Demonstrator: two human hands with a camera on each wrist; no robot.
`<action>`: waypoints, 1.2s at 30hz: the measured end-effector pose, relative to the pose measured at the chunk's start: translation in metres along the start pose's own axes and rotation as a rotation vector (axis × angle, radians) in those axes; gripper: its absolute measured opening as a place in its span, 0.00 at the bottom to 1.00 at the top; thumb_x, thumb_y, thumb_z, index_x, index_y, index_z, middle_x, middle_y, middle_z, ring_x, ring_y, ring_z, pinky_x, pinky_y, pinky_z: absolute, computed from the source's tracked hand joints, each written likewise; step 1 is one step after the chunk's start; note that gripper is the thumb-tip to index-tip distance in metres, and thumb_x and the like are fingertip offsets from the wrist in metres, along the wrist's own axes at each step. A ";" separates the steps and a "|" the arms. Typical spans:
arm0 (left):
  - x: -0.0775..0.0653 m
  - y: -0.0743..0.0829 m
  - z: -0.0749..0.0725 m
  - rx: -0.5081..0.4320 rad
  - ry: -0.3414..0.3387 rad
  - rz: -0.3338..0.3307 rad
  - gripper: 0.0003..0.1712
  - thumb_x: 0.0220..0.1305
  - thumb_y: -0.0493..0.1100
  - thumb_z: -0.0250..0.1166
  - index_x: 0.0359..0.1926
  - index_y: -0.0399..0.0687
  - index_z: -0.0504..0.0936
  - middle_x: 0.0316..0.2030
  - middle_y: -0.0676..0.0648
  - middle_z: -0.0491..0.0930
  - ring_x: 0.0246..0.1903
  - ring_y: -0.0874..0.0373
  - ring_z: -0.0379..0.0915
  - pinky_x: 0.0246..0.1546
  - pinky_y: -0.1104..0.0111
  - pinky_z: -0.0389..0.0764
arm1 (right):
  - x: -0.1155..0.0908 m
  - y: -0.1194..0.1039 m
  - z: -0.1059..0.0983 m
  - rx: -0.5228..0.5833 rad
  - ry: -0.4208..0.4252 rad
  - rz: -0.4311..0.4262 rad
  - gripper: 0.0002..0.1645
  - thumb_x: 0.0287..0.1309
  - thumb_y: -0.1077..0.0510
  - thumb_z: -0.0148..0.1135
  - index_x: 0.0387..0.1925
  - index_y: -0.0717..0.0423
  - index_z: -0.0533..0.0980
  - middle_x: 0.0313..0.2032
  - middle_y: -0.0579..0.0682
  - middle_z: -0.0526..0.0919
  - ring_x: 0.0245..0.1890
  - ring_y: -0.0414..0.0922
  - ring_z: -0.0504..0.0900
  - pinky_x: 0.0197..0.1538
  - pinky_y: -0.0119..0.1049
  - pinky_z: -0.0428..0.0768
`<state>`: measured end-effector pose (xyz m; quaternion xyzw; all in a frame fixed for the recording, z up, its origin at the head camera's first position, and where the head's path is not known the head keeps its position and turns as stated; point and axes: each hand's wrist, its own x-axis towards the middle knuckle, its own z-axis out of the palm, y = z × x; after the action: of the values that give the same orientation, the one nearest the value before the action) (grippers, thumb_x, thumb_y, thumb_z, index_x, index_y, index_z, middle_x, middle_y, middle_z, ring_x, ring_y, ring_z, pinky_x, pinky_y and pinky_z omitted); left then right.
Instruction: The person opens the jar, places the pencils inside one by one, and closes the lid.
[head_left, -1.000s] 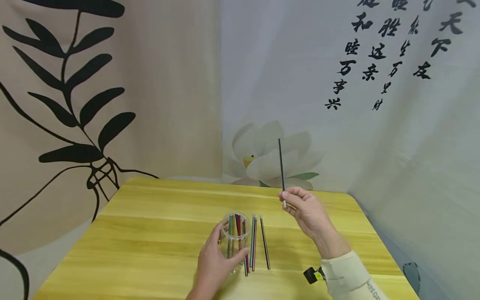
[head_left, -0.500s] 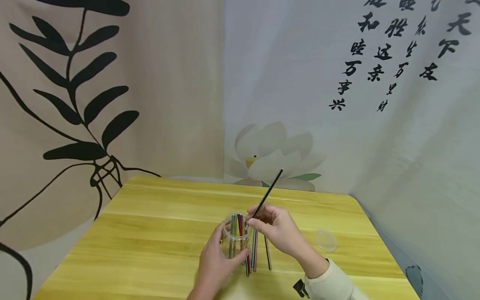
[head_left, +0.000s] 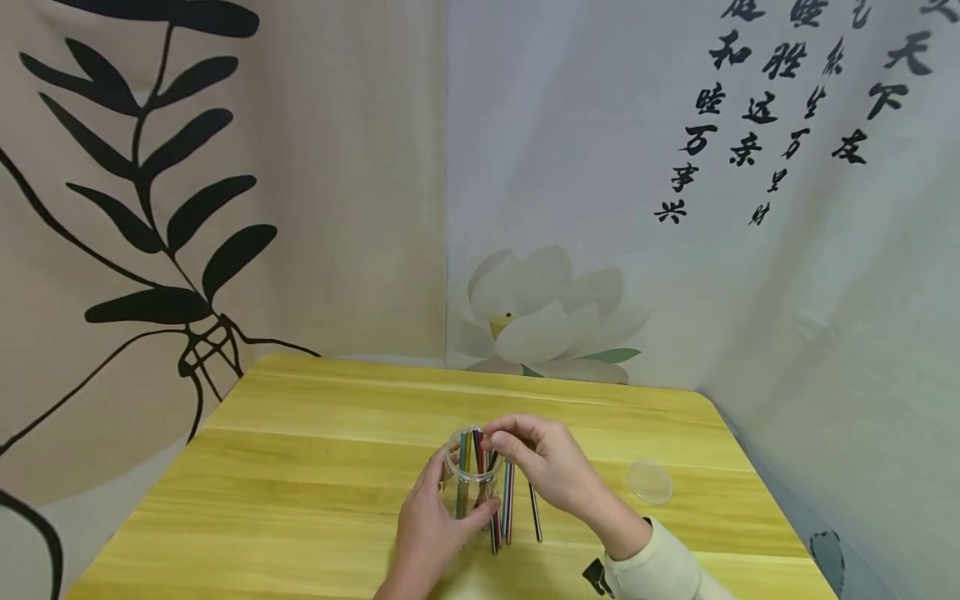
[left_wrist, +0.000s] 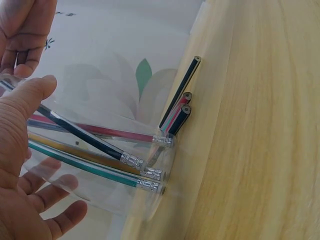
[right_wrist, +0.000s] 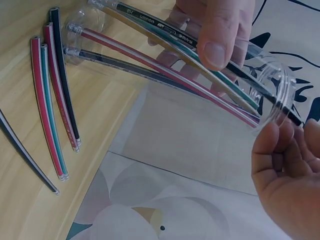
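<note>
Left hand point(head_left: 438, 521) wraps the clear jar point(head_left: 473, 477), thumb on the near right side, fingers round the left; jar stands roughly upright near mid-table, mouth up. Right hand point(head_left: 551, 467) is at the jar mouth, narrow grip: thumb and fingertips pinch the top end of a black pencil point(right_wrist: 170, 31), the rest of which is inside, metal end down near the jar base. Same jar: green pencil point(left_wrist: 85, 166), yellow pencil point(left_wrist: 85, 151), red pencil point(left_wrist: 125, 133) and a dark pencil point(right_wrist: 115, 64), leaning at differing angles, metal ends down. Loose pencils point(right_wrist: 43, 105) lie on the table point(head_left: 300, 467) just right of the jar: four grouped, plus a lone black one point(right_wrist: 25, 154) farther right. Clear disc point(head_left: 650, 482) flat, well to the right. Backdrop point(head_left: 360, 208) at the far side: plant, lotus, black characters.
</note>
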<state>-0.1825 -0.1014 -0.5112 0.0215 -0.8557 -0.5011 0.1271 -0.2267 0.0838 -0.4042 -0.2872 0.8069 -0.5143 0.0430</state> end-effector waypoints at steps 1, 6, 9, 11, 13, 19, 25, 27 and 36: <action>0.000 0.000 0.000 -0.002 0.000 0.001 0.58 0.48 0.62 0.86 0.77 0.60 0.68 0.64 0.47 0.82 0.63 0.43 0.80 0.62 0.35 0.82 | 0.000 0.000 0.000 -0.001 0.000 0.001 0.19 0.80 0.50 0.58 0.56 0.59 0.84 0.50 0.56 0.91 0.51 0.47 0.90 0.56 0.28 0.87; 0.000 -0.001 0.000 -0.011 -0.001 -0.011 0.57 0.48 0.62 0.86 0.77 0.62 0.68 0.64 0.48 0.82 0.63 0.43 0.80 0.63 0.35 0.81 | 0.001 0.000 0.002 -0.004 0.020 0.010 0.16 0.78 0.52 0.61 0.55 0.58 0.84 0.49 0.56 0.91 0.47 0.45 0.90 0.52 0.28 0.88; 0.000 -0.001 -0.001 -0.015 -0.001 -0.004 0.57 0.48 0.62 0.86 0.77 0.61 0.68 0.64 0.48 0.82 0.63 0.43 0.80 0.63 0.36 0.81 | 0.003 0.002 0.003 0.013 0.077 0.040 0.15 0.77 0.52 0.63 0.55 0.57 0.84 0.48 0.57 0.91 0.43 0.40 0.88 0.48 0.30 0.88; 0.000 -0.002 -0.002 -0.014 0.003 0.002 0.58 0.48 0.63 0.86 0.77 0.61 0.68 0.65 0.47 0.82 0.63 0.43 0.81 0.63 0.36 0.82 | 0.006 0.007 0.003 0.027 0.141 0.071 0.14 0.77 0.52 0.64 0.53 0.56 0.84 0.46 0.57 0.90 0.40 0.40 0.87 0.46 0.31 0.88; 0.001 -0.002 -0.003 -0.004 0.005 0.006 0.59 0.48 0.64 0.86 0.78 0.62 0.68 0.65 0.46 0.82 0.62 0.42 0.81 0.61 0.36 0.83 | 0.012 0.017 0.003 0.036 0.203 0.121 0.14 0.77 0.51 0.63 0.52 0.55 0.85 0.44 0.55 0.89 0.40 0.42 0.86 0.46 0.34 0.90; -0.001 0.000 -0.004 0.005 -0.002 0.002 0.60 0.49 0.65 0.85 0.79 0.63 0.66 0.67 0.44 0.81 0.62 0.41 0.80 0.59 0.37 0.85 | 0.029 0.075 0.014 -0.226 0.142 0.299 0.23 0.76 0.48 0.65 0.61 0.59 0.80 0.51 0.57 0.87 0.50 0.53 0.87 0.50 0.45 0.90; -0.001 0.001 -0.002 -0.004 -0.011 -0.012 0.60 0.50 0.64 0.85 0.80 0.63 0.65 0.67 0.45 0.80 0.63 0.41 0.80 0.60 0.37 0.84 | 0.038 0.108 0.038 -0.403 0.043 0.419 0.39 0.69 0.48 0.71 0.68 0.72 0.71 0.58 0.69 0.84 0.58 0.64 0.85 0.60 0.60 0.87; -0.001 0.001 -0.002 0.001 -0.005 -0.009 0.60 0.50 0.65 0.84 0.80 0.63 0.65 0.68 0.45 0.80 0.63 0.41 0.80 0.61 0.36 0.83 | 0.042 0.110 0.045 -0.436 0.054 0.415 0.39 0.67 0.52 0.73 0.67 0.73 0.71 0.58 0.70 0.84 0.59 0.66 0.84 0.63 0.62 0.85; -0.001 0.000 -0.002 0.006 -0.002 0.008 0.60 0.49 0.69 0.83 0.80 0.64 0.65 0.69 0.44 0.79 0.64 0.40 0.80 0.62 0.35 0.82 | 0.049 0.116 0.056 -0.639 0.055 0.387 0.13 0.63 0.57 0.76 0.41 0.60 0.81 0.37 0.56 0.86 0.39 0.55 0.86 0.47 0.54 0.90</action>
<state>-0.1807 -0.1029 -0.5103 0.0177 -0.8574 -0.4982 0.1281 -0.2958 0.0492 -0.5179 -0.1143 0.9669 -0.2265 0.0259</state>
